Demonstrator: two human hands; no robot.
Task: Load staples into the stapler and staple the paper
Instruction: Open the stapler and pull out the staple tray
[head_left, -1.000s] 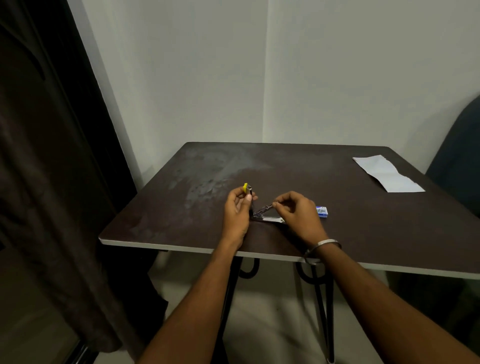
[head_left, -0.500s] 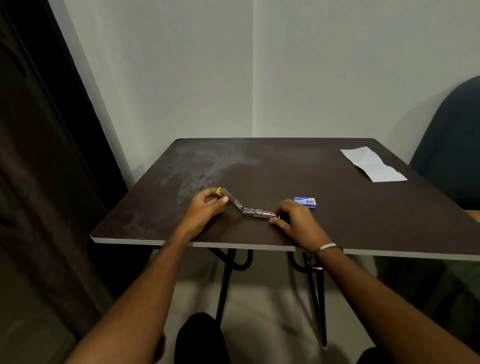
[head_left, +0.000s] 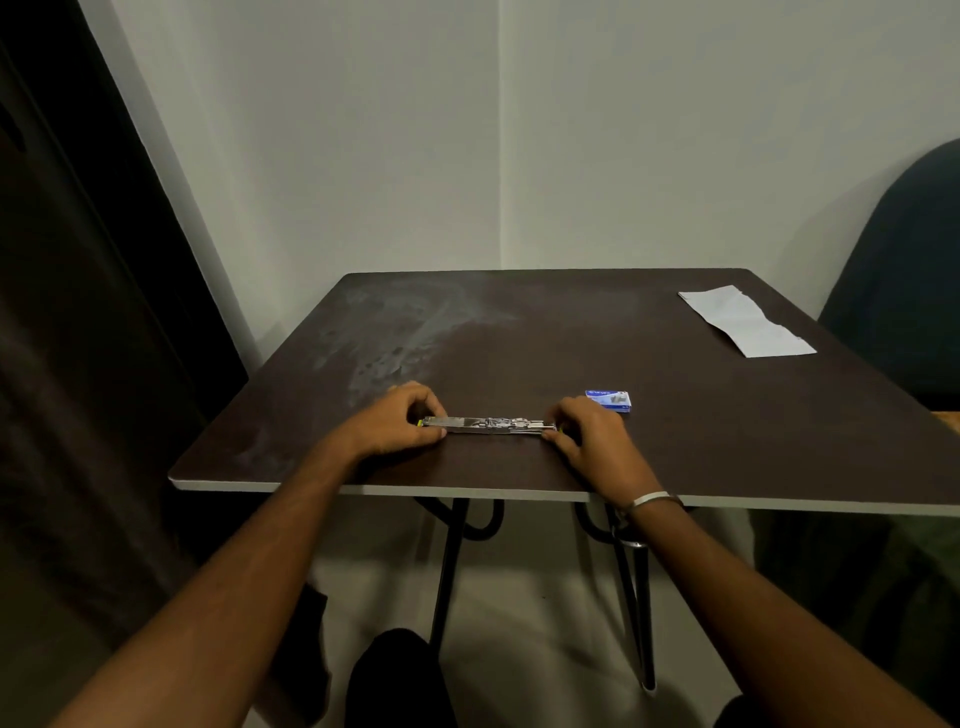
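Head view shows a slim silver metal stapler with yellow-green plastic ends (head_left: 488, 425) swung fully open and lying flat in one straight line on the dark brown bench (head_left: 519, 338), near its front edge at the centre of the frame. The left hand (head_left: 395, 426) pinches the stapler's left end with curled fingers, and the right hand (head_left: 592, 436) pinches its right end the same way, so both hands are closed on it and press it down. A small blue cardboard staple box (head_left: 608, 400) sits just beyond the right hand, apart from the stapler, and a white creased sheet of paper (head_left: 745, 322) lies well apart at the upper right of the bench. By my judgement the opening step is finished and loading comes next: the right hand must let go, reach the box, draw out a strip and lay it in the exposed channel while the left hand steadies the tool.
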